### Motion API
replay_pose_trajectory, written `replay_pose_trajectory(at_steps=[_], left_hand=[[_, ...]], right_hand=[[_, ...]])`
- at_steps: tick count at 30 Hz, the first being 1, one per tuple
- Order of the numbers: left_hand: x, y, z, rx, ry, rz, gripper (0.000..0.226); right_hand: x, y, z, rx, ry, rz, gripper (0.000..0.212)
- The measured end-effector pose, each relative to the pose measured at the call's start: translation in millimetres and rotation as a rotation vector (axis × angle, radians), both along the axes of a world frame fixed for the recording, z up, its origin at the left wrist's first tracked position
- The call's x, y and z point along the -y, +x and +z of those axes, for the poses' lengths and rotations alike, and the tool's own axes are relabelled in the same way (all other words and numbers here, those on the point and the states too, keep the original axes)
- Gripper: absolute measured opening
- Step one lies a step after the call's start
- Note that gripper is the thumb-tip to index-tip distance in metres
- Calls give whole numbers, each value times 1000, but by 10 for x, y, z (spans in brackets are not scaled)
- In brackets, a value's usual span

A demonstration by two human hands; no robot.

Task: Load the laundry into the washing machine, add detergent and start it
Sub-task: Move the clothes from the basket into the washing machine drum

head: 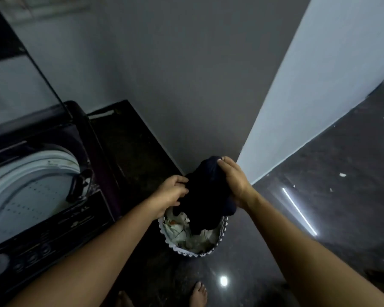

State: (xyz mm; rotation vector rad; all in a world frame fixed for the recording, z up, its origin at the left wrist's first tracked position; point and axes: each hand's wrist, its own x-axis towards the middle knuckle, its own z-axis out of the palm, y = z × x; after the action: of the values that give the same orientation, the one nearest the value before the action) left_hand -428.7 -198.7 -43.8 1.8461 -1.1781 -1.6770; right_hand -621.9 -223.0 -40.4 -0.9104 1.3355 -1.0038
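Observation:
A dark navy garment (205, 196) hangs bunched over a round laundry basket (205, 253) with a scalloped white rim on the floor. My left hand (172, 191) grips the garment's left side. My right hand (233, 178) holds its top right edge, lifted above the basket. Light patterned clothes (182, 229) lie inside the basket under the garment. The top-loading washing machine (53, 229) stands at the left with its lid (13, 69) raised and its perforated drum (27, 196) showing. Its dark control panel (31, 253) faces me.
A grey wall and a lighter wall corner (308, 96) rise behind the basket. A dark low platform (129, 138) sits between the machine and the wall. The dark glossy floor (341, 173) spreads right. My bare feet (198, 293) are at the bottom edge.

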Motion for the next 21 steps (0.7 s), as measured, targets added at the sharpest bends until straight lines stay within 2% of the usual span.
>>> replay_pose_trajectory(at_steps=[4, 6, 7, 9, 11, 14, 17, 19, 21], left_hand=[[64, 102, 244, 85, -178, -216, 102], [105, 100, 372, 99, -282, -303, 123], [131, 86, 427, 93, -321, -311, 126], [161, 43, 599, 63, -384, -274, 108], [227, 44, 744, 66, -412, -208, 73], [320, 84, 964, 143, -382, -174, 39], [350, 29, 1208, 76, -416, -55, 36], [363, -39, 1400, -66, -472, 55, 37], [398, -85, 1590, -176, -530, 57, 37]], right_hand=[[34, 51, 660, 12, -54, 141, 15], [48, 90, 933, 30, -110, 210, 21], [61, 110, 1060, 16, -145, 245, 28], [66, 146, 1294, -67, -210, 306, 41], [50, 144, 1500, -146, -267, 342, 51], [34, 51, 1684, -324, -362, 365, 54], [9, -126, 1674, -598, -438, 376, 59], [-10, -259, 1559, -762, -452, 420, 77], [-13, -370, 1365, -853, -392, 464, 99]])
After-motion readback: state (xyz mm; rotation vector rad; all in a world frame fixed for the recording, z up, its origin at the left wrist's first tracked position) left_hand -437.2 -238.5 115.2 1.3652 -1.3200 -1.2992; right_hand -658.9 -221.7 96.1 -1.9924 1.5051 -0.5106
